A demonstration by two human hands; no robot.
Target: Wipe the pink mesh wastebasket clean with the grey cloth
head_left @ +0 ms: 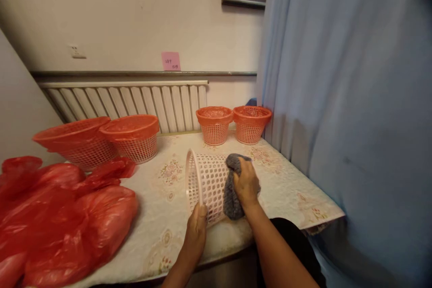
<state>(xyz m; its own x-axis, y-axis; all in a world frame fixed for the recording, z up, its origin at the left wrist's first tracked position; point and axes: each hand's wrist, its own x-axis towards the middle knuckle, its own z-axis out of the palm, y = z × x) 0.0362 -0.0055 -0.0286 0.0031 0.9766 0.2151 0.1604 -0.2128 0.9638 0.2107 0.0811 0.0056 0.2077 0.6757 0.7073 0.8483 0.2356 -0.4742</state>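
Note:
A pale pink plastic basket (pixel 212 180) with a lattice of holes is tipped on its side, its open rim facing left. My left hand (pixel 197 227) grips that rim at the lower edge, thumb on the outside. In my right hand (pixel 248 182) is a dark grey cloth (pixel 232 198), pressed against the basket's base end. The fingers of my right hand are curled over the cloth. Part of the base is hidden behind the cloth and hand.
On the patterned tablecloth (pixel 168 211), red plastic bags (pixel 77 216) are heaped at left. Two bag-lined baskets stand behind them, one of them a basket (pixel 137 144). Two smaller lined baskets, a basket (pixel 215 128) and a basket (pixel 249 130), stand at the back. A blue curtain (pixel 330 99) hangs along the right.

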